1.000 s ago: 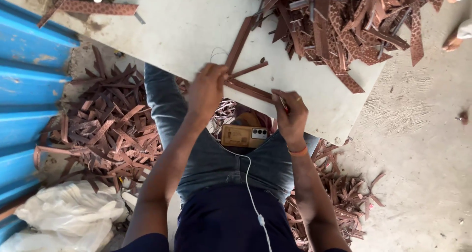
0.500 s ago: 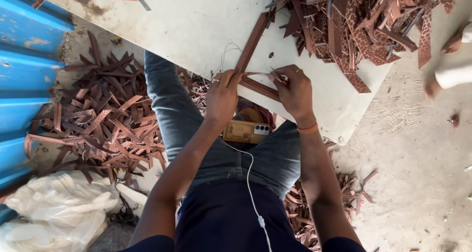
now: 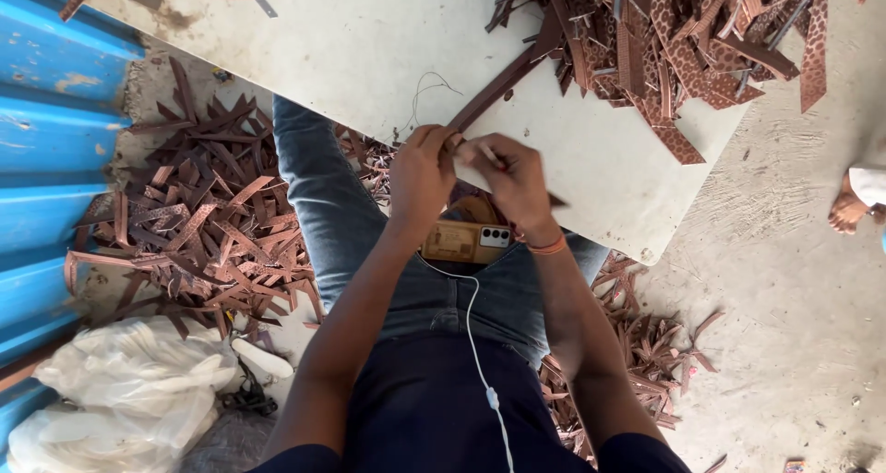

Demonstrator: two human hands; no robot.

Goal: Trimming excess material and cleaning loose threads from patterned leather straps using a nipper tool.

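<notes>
Strip (image 3: 498,85): long, brown, patterned. Lies slantwise on the white table (image 3: 369,48), far end up by the pile (image 3: 683,39) of like pieces, near end at the table's edge between both hands.

Shows a clear change from a second ago. Then: left hand (image 3: 420,173) alone on a splayed fork of pieces, right hand (image 3: 517,182) lower and apart. Half a second ago: hands drawing closer. Now: hands met, fingertips touching over the near end, fork no longer to be seen, only the one long piece running out from them. Reads as fine work at the end of the strip, with both hands committed to one spot.

Left grip closed, thumb and fingers pinched on the near end. Right grip closed too, fingers curled and pinched against the same end.

Hard to make out: the end itself, covered by fingers; any second piece or small tool, though a dark sliver pokes out under the right hand. Cannot tell what that is. Phone (image 3: 466,242) resting on the lap, half under the wrists, white cable (image 3: 475,344) trailing down. Scraps (image 3: 203,224) heaped on the floor at left, more at right partly behind the arm. Another person's foot (image 3: 854,210) cut off by the right border. Pile cropped at the top.
</notes>
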